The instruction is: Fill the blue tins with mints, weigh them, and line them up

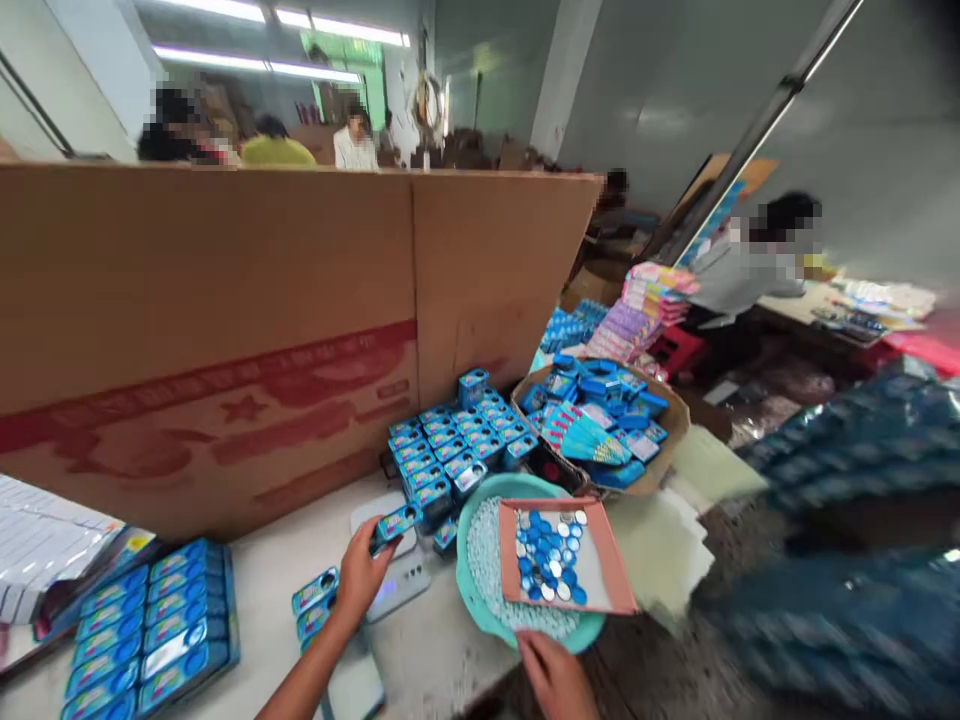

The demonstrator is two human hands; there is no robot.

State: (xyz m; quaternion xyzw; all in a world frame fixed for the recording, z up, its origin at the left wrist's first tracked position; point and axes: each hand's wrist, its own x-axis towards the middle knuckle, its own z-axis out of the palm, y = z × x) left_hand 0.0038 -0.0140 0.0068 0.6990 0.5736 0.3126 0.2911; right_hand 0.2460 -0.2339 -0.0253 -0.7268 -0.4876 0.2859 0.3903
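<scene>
My left hand (358,578) is closed on a small blue tin (396,523), which it holds just above a small white scale (401,580). My right hand (553,676) rests low at the near rim of a teal bowl (466,592) filled with small white candies; its fingers are hidden. Across the bowl lies a shallow pink cardboard tray (600,590) with several blue and silver round lids. Behind the scale stands a block of stacked blue tins (457,450). Two more blue tins (315,592) lie by my left wrist.
A tall brown cardboard wall (225,320) rises behind the work surface. A display box of blue tins (150,630) lies at the left. A woven basket (671,430) holds blue tins and packets. Other people sit at the back and right.
</scene>
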